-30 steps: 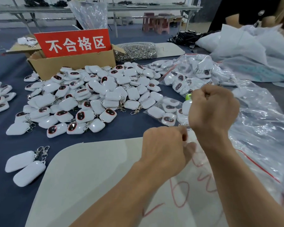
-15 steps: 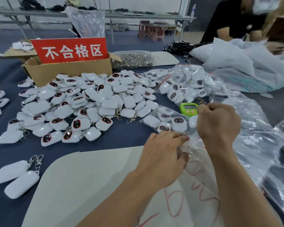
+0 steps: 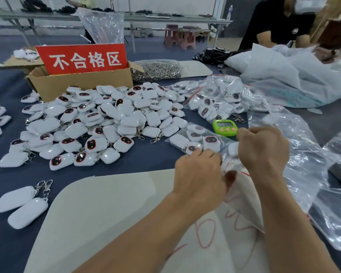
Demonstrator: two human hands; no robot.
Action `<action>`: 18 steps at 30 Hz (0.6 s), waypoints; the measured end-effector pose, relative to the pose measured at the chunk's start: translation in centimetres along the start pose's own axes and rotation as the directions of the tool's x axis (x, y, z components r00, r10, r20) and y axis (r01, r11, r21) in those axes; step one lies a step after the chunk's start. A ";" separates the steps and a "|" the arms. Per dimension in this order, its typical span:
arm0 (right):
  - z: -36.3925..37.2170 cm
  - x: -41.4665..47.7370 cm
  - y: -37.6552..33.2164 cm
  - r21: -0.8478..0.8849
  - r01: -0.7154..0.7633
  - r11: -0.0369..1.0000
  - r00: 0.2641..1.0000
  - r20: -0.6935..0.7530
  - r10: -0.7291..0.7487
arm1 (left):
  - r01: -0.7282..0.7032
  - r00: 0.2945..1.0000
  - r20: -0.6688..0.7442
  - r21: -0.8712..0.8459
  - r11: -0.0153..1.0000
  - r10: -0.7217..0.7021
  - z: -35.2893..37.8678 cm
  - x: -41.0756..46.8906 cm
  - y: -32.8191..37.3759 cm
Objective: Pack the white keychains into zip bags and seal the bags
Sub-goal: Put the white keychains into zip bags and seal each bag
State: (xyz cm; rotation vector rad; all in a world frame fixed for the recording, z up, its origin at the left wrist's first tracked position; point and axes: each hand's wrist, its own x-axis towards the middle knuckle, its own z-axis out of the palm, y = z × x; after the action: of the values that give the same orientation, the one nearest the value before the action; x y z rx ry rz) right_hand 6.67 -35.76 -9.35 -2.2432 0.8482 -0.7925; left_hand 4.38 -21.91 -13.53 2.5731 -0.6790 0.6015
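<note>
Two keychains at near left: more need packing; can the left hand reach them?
Likely yes: only flat board lies between the two keychains and left hand, which grips the zip bag.

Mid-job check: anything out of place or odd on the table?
Nothing looks damaged or spilled. Two white keychains lie apart from the main pile, at the near left, easy to overlook. A green timer sits among the filled bags, just beyond the right hand, which with the left hand grips the zip bag.

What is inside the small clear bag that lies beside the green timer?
Several white keychains lie inside the small clear bag, some showing dark faces. The left hand covers its near corner, so anything there is hidden.
</note>
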 end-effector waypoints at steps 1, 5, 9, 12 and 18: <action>0.1 -0.1 0.0 0.000 0.005 1.000 1.000 0.010 -0.005 | 0.024 1.000 -0.002 0.007 1.000 -0.024 0.0 0.1 0.1; 0.2 -0.2 -0.1 0.025 0.025 0.999 0.996 0.088 -0.027 | 0.287 0.957 0.050 -0.288 0.914 -0.285 -0.1 0.5 -1.2; 0.9 -0.7 -0.1 0.038 0.091 0.995 0.976 0.196 -0.096 | 0.386 0.908 0.087 -0.550 0.740 -0.409 -0.9 0.5 -2.1; 1.5 -1.0 0.0 0.081 0.115 0.990 0.964 0.230 -0.131 | 0.312 0.922 -0.027 -0.542 0.781 -0.386 -1.2 0.4 -1.7; 1.8 -0.7 0.3 0.430 -0.288 0.856 0.900 0.427 0.088 | 0.231 0.920 -0.138 -0.564 0.793 -0.367 -1.3 0.5 -1.5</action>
State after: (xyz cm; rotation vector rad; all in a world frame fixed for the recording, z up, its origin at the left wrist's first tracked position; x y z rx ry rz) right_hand 7.34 -34.82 -10.88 -1.7452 0.5828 -0.3762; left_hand 5.22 -20.25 -12.64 1.9756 -0.2818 0.5129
